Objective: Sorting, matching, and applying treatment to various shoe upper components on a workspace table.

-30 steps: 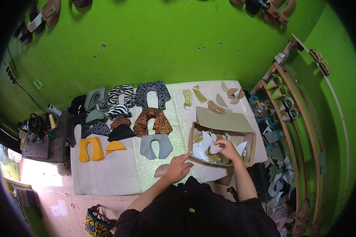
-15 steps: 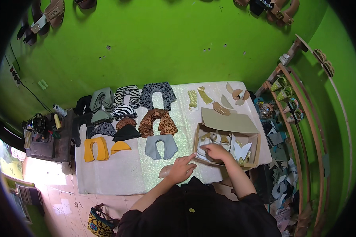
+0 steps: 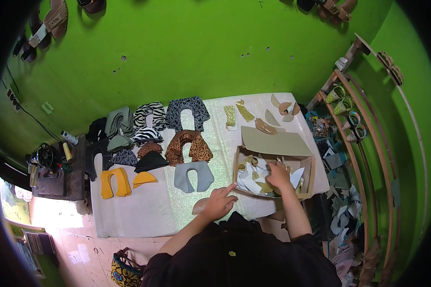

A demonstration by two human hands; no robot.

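An open cardboard box (image 3: 311,179) stands at the right of the table, its flap folded back. Inside lie white and gold cut pieces (image 3: 249,182). My right hand (image 3: 278,176) reaches down into the box among them, fingers apart and touching the pieces; its fingertips are partly hidden, and no held piece can be made out. Outside the box, my left hand (image 3: 219,203) is open, its index finger stretched to the front left corner and its thumb apart. Partly under this hand is a brownish curved piece (image 3: 199,206) on the table.
Stacks of cut pieces, among them zebra (image 3: 149,115), leopard (image 3: 188,146), yellow (image 3: 115,182) and grey (image 3: 194,176), lie on the left and middle of the table (image 3: 143,217). Gold strips (image 3: 244,111) lie behind the box. A sewing machine (image 3: 47,157) stands left; a wooden shoe rack (image 3: 364,143) stands right.
My right hand has moved right and slightly farther back inside the box, and the white and gold pieces there lie differently. My left hand stays at the box's corner. The view has shifted slightly.
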